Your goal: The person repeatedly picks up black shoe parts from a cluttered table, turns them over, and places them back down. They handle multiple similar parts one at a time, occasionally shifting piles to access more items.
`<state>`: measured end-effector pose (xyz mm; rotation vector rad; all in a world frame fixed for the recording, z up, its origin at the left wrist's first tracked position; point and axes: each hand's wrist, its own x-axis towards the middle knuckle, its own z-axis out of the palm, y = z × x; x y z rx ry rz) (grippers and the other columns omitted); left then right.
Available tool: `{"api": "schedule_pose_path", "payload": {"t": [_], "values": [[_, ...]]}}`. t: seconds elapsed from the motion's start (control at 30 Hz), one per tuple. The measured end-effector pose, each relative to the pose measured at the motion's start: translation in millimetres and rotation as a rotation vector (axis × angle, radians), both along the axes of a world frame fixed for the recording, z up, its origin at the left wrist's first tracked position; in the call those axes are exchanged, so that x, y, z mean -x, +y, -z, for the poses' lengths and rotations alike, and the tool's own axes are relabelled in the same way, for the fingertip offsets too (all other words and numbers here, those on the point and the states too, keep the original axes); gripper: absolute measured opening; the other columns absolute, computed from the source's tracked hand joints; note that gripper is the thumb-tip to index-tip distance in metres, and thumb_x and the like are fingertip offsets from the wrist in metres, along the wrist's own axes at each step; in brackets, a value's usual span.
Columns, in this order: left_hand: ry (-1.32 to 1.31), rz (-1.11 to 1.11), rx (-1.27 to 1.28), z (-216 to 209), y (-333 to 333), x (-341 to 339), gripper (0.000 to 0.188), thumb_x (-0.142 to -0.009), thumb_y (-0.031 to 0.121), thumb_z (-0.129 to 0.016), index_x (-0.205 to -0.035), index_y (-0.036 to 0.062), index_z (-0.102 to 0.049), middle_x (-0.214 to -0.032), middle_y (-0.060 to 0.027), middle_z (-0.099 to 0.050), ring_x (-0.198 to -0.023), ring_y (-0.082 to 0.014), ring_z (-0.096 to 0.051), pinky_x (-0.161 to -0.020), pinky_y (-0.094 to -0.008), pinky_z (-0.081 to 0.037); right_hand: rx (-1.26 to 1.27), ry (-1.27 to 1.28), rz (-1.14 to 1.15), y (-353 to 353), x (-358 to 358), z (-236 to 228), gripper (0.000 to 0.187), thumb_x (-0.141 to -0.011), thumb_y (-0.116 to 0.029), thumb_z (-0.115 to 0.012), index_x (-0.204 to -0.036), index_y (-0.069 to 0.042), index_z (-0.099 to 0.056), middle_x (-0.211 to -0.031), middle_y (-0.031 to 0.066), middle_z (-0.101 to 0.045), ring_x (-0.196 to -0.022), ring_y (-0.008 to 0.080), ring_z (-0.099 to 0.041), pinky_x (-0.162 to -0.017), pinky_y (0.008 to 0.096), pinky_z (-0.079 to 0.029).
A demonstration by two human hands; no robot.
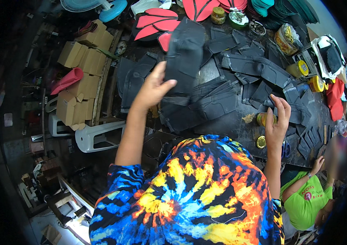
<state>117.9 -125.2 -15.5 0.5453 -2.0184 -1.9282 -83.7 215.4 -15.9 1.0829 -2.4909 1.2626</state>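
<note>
My left hand [154,86] grips the lower left edge of a long black leather-like panel [185,57], thumb on its face. The panel is raised over the worktable, rounded at its far end. Beneath it lies a stack of similar black pieces [210,107]. My right hand [278,120] is at the right, fingers bent and thumb apart from them, with nothing visible between. Its fingertips are close to small black pieces [262,94]; whether they touch cannot be told. A glass jar [265,119] stands partly behind this hand, and a yellow lid [261,141] lies nearer me.
Pink-red pieces with black outlines [157,24] lie at the far side. Jars and a tub [286,39] stand far right. Cardboard boxes [84,61] and a white plastic stool [100,136] are at the left. A co-worker in a green shirt [310,200] sits at the lower right.
</note>
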Motion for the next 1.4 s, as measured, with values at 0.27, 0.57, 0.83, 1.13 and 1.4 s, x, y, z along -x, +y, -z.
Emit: {"api": "schedule_pose_path", "payload": {"t": [0.27,0.57,0.83,1.13,1.4], "values": [[-0.475,-0.159,-0.032,61.1,-80.1,-118.6,0.079,-0.089,-0.004,-0.069,-0.157,-0.0092,-0.029,-0.156,-0.0162,-0.047,-0.14,-0.0236,-0.048,-0.118,-0.0346,-0.035,0.0,-0.094,-0.013,5.0,-2.9,14.3,0.044,-0.088,0.006,-0.065,-0.131,-0.005,-0.066,-0.125,0.0154,-0.058,-0.119,0.0292,-0.059,-0.103,0.037,-0.046],[-0.926,-0.399,0.759,60.3,-43.9,-100.6,0.047,-0.084,0.009,-0.079,-0.126,0.0022,-0.06,-0.113,-0.0211,-0.071,-0.105,-0.0359,-0.07,-0.09,-0.0445,-0.054,0.009,-0.139,-0.028,13.0,-7.2,21.2,0.046,-0.086,0.008,-0.064,-0.13,-0.005,-0.066,-0.122,0.0142,-0.059,-0.113,0.0277,-0.061,-0.098,0.0358,-0.048],[-0.174,0.048,0.798,53.9,52.0,28.7,0.033,-0.08,0.019,-0.081,-0.108,0.0035,-0.071,-0.108,-0.0154,-0.07,-0.104,-0.0331,-0.066,-0.092,-0.0442,-0.052,-0.191,-0.025,0.1,46.1,0.5,23.6,0.042,-0.082,-0.011,-0.079,-0.123,-0.006,-0.068,-0.122,0.014,-0.06,-0.115,0.0328,-0.059,-0.1,0.0429,-0.045],[-0.512,0.431,1.001,100.4,113.8,121.2,0.057,-0.073,0.028,-0.089,-0.116,0.0025,-0.061,-0.107,-0.0181,-0.068,-0.107,-0.0393,-0.066,-0.089,-0.0497,-0.053,-0.591,0.107,0.145,87.3,12.5,24.0,0.048,-0.068,-0.043,-0.09,-0.106,-0.015,-0.08,-0.139,0.0101,-0.058,-0.129,0.033,-0.052,-0.101,0.048,-0.041],[-0.357,0.463,0.626,86.3,85.7,111.3,0.056,-0.079,0.02,-0.085,-0.126,0.0013,-0.06,-0.108,-0.025,-0.071,-0.102,-0.0445,-0.068,-0.087,-0.0483,-0.053,-0.732,0.104,0.097,76.2,20.8,63.1,0.05,-0.069,-0.053,-0.086,-0.106,-0.019,-0.081,-0.147,0.0127,-0.054,-0.131,0.0319,-0.049,-0.1,0.0467,-0.039]]}}
